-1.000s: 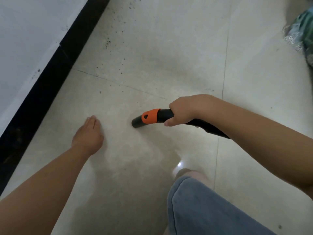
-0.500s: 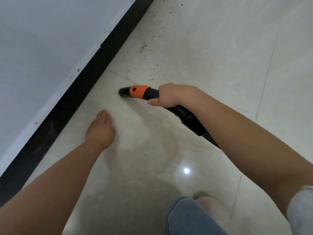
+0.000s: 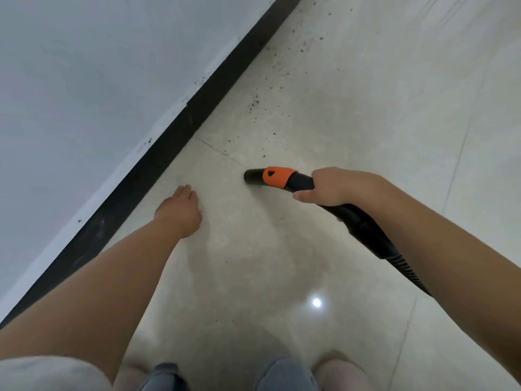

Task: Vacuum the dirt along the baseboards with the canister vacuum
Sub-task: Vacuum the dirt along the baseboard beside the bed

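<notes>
My right hand (image 3: 331, 187) grips the black vacuum hose handle (image 3: 363, 230) just behind its orange collar (image 3: 277, 176). The open nozzle end (image 3: 249, 176) points left, low over the pale floor tile, a short way from the black baseboard (image 3: 174, 136). Dark dirt specks (image 3: 255, 104) lie scattered beyond the nozzle along the baseboard, up toward the top of the view. My left hand (image 3: 180, 211) hangs over the floor left of the nozzle with straight fingers, holding nothing. The canister is out of view.
A white wall (image 3: 84, 80) rises above the baseboard on the left. Glossy beige tiles (image 3: 394, 108) stretch to the right, with a light glare spot (image 3: 316, 302). My knees in blue jeans (image 3: 284, 373) show at the bottom edge.
The view has shifted along the wall. The nozzle swung toward the baseboard and then drew back a little from it. My left hand stays open beside it.
</notes>
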